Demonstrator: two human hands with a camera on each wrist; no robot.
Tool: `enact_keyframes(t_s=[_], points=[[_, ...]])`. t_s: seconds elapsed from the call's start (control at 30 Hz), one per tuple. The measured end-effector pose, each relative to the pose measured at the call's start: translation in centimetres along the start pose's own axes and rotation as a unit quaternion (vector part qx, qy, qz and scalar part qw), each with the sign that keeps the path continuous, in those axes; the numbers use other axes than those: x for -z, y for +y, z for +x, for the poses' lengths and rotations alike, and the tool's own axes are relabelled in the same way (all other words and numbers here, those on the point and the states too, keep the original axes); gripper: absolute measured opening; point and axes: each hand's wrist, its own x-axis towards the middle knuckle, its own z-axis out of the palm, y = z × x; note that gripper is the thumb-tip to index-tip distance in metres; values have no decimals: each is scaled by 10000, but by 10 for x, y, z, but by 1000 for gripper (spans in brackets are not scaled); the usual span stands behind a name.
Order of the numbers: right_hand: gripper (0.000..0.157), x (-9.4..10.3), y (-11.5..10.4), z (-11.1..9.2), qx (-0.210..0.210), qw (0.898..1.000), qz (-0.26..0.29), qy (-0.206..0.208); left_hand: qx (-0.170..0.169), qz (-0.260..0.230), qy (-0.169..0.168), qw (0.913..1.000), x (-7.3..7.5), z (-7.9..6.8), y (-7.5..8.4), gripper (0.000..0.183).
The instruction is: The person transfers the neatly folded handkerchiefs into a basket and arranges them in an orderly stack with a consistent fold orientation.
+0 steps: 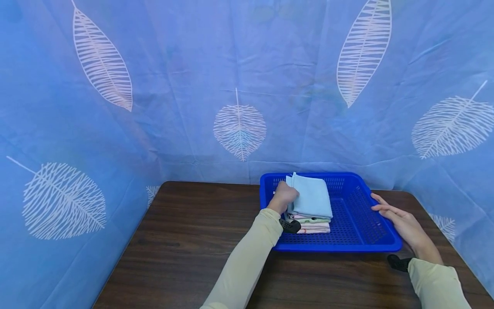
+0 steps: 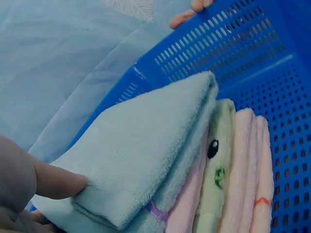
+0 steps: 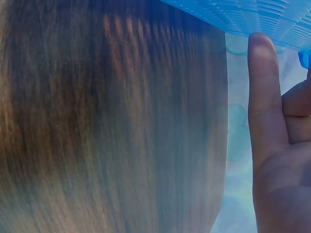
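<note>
A folded light blue towel (image 1: 311, 195) lies on top of a stack of folded towels in the left part of a blue plastic basket (image 1: 347, 248). My left hand (image 1: 284, 195) pinches its left edge, the thumb (image 2: 60, 182) on top and the other fingers mostly hidden beneath. Under it are a pink towel (image 2: 187, 199), a green towel (image 2: 218, 160) with a black eye mark, and pale pink towels (image 2: 239, 167). On the basket's right side, my right hand (image 1: 401, 221) rests its extended fingers against the outer wall, with a fingertip (image 3: 262, 46) right at it in the right wrist view.
The basket stands toward the back right of a dark wooden table (image 1: 185, 240). Behind and beside the table hangs a blue cloth (image 1: 185, 107) with white leaf prints. Black straps (image 1: 289, 225) sit around both wrists, over pale sleeves.
</note>
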Motion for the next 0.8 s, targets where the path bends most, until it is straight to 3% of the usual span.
enact_keyframes(t_s=[0.23, 0.47, 0.8], points=[[59, 0, 1, 1, 113, 9999, -6, 9, -382, 1075, 479, 9923, -2, -1, 1, 61], [61, -1, 2, -1, 137, 9999, 15, 22, -610, 1896, 1025, 9746, -6, -2, 5, 56], [61, 0, 3, 1, 167, 9997, 161, 5, -540, 2389, 1324, 9605, -14, -2, 7, 59]])
